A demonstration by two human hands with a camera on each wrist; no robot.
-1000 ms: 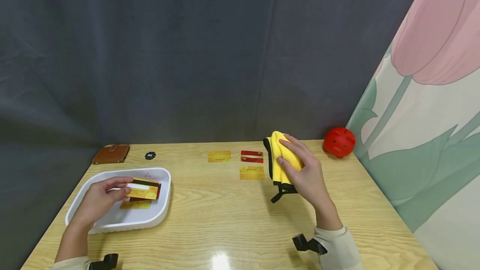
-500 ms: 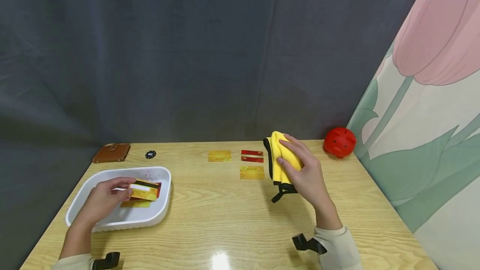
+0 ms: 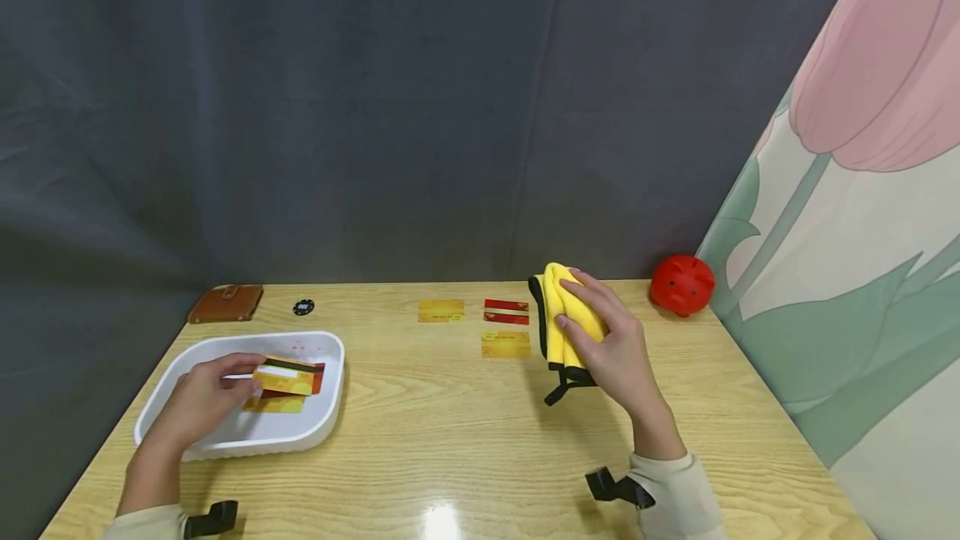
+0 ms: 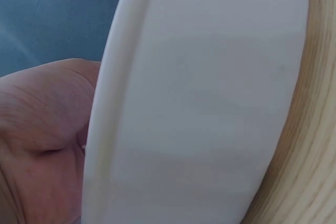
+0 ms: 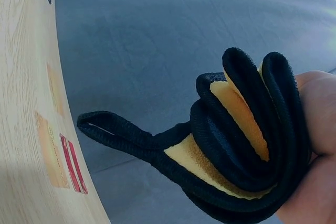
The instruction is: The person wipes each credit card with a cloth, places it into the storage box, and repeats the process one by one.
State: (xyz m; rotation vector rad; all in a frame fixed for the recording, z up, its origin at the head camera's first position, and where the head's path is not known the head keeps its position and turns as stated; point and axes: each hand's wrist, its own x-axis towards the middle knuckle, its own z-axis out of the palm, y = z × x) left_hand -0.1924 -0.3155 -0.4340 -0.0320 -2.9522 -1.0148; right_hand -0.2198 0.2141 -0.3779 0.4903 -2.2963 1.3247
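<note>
In the head view my left hand (image 3: pixel 198 403) reaches over the white tray (image 3: pixel 339 394) and pinches a yellow card (image 3: pixel 288 377) with a dark stripe by its left end. Below that card, in the tray, lie a red card (image 3: pixel 318 378) and another yellow card (image 3: pixel 273 405). My right hand (image 3: pixel 621 354) grips a folded yellow cloth (image 3: pixel 558 319) with black edging, held above the table. The right wrist view shows the cloth's folds (image 5: pixel 244 124) and black loop beside my palm (image 5: pixel 315 145). The tray's side (image 4: pixel 205 98) hides my left fingers in the left wrist view.
Two yellow cards (image 3: pixel 441 311) (image 3: pixel 506 345) and a red striped card (image 3: pixel 506 312) lie mid-table. A brown wallet (image 3: pixel 226 304) and a black chip (image 3: pixel 303 307) are at the back left, a red piggy bank (image 3: pixel 682 285) at the back right.
The card in my left hand has shifted and tilted slightly above the other cards. My right hand still grips the cloth in much the same place.
</note>
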